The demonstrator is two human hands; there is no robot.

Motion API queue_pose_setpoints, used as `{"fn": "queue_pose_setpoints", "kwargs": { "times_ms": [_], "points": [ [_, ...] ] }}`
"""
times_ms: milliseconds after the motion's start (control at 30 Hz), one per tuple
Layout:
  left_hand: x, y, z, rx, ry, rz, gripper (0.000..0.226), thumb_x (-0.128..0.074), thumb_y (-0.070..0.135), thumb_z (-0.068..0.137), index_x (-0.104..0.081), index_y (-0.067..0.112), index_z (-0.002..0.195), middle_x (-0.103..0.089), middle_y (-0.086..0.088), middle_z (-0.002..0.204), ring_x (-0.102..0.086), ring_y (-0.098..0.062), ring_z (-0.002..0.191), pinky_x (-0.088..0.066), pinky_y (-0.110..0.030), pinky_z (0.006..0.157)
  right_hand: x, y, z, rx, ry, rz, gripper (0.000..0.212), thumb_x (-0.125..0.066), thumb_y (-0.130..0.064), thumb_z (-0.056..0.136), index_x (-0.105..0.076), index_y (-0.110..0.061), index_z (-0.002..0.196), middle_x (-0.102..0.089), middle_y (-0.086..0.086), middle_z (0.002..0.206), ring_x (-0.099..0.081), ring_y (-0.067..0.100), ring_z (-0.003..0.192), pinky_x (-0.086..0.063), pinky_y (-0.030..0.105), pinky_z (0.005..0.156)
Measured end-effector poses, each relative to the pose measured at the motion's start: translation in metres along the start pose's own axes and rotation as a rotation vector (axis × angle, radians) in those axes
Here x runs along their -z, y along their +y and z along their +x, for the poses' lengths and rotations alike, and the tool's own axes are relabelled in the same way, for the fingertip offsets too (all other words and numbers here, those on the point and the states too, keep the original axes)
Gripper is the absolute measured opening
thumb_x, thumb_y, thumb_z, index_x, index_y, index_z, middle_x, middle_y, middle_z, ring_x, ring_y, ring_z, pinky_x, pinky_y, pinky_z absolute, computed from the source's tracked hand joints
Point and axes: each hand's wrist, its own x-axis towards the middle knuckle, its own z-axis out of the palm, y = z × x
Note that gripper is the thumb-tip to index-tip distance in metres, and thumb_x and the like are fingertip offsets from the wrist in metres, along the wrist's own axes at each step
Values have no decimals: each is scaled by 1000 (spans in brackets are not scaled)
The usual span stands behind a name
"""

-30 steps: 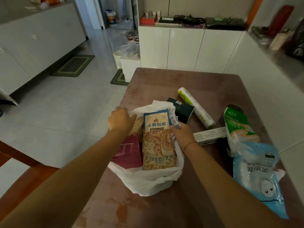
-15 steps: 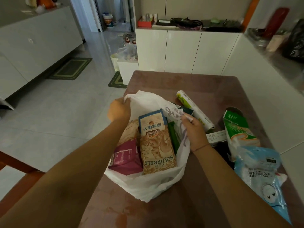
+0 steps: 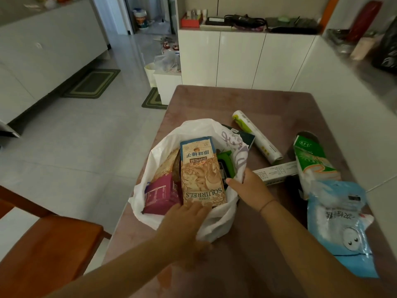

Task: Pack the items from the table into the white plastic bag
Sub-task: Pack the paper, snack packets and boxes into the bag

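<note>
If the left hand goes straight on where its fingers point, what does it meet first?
Probably the Three Squirrels packet inside the white plastic bag; the left hand seems at its near edge, though depth is unclear.

white cabinets (image 3: 240, 59), pale tiled floor (image 3: 86, 147)

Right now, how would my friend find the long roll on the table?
Find the brown table, then the white plastic bag on it. Just beyond the bag's right side lies the roll, beside a dark box. It is the only round tube, white with green print.
</note>
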Motion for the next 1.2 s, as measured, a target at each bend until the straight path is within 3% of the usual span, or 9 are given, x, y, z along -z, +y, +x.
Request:
{"fn": "queue_pose_setpoints", "kwargs": {
  "times_ms": [167,300,400,500,600,700,800,1067,1200],
  "points": [
    [-3,-9,-1,-18,121,121,29,-88,35,49,-70,28,70,-63,8,52,-62,-8,44,-45,-16,41,4,-12,-9,7,6,138,20,-57,-9,88,-62,2,105,-61,12,94,-56,23,88,-41,29,75],
    [24,-13,-5,-276,347,85,16,-73,39,64,-70,28,75,-63,9,52,-62,-9,42,-51,-22,39,21,-28,-16,66,-49,228,6,-60,-9,87,-66,-11,88,-66,6,84,-60,20,80,-48,29,71],
    [48,-7,-11,-293,102,-45,65,-28,72,78,-69,23,93,-70,6,75,-67,-12,65,-55,-26,62,25,-26,-26,67,-155,130,14,-63,-11,85,-63,-21,74,-63,-5,71,-58,4,64,-45,11,54],
    [54,-17,-21,-87,-5,-378,85,-12,83,69,-69,25,94,-70,8,90,-65,-8,80,-54,-27,79,20,-9,-34,29,-246,1,12,-62,-13,85,-67,-16,96,-66,-1,86,-60,9,78,-48,16,67],
    [46,-48,-27,334,466,-521,40,-46,58,84,-65,30,104,-63,10,103,-62,-14,98,-54,-35,86,19,0,-39,17,-209,-41,23,-59,-8,87,-66,-9,109,-65,1,93,-60,12,86,-48,19,71],
    [31,-78,-31,761,456,-433,77,-57,62,75,-39,22,138,-43,-7,141,-44,-29,127,-38,-51,103,19,2,-41,14,-160,-53,31,-61,-11,85,-61,-9,116,-63,7,107,-59,22,102,-49,29,81],
    [19,-89,-25,790,122,-648,66,-57,51,83,-42,11,134,-59,-12,119,-61,-27,99,-53,-45,88,14,-3,-39,6,-134,-31,48,-62,-21,86,-46,-19,131,-55,0,114,-54,15,102,-44,16,69],
    [26,-63,25,637,413,-860,33,-41,32,98,-59,11,116,-63,2,77,-61,-9,64,-45,-17,46,-27,-5,-38,230,-515,-31,45,-44,-5,94,-43,-16,138,-44,-6,139,-37,9,132,-30,27,112],
    [16,-60,32,703,400,-974,37,-38,38,98,-54,13,120,-66,0,77,-65,-10,61,-44,-17,45,14,-3,-18,129,-615,201,35,-45,-18,96,-50,-22,130,-64,4,116,-65,17,101,-54,27,85]
  ]
}}
